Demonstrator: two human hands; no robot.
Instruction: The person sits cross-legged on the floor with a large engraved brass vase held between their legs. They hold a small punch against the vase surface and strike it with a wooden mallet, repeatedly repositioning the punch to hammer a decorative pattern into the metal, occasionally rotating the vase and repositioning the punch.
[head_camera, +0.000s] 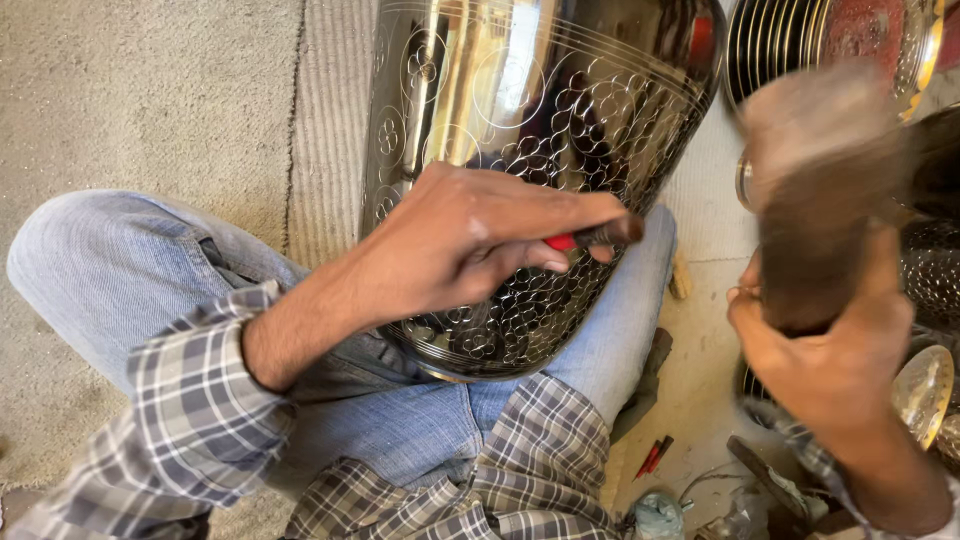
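Punch, red-handled, pinched tight in left hand, tip on the wall of the shiny metal vessel. Its long axis runs roughly left-right in view, tip toward the right. Right hand closed round a wooden mallet, raised and motion-blurred. Looks like mid-strike in stamping the circle pattern. Next blow needs the tip held steady on the mark, mallet square on the punch head. Vessel rests across the lap on jeans, long axis running away from the body.
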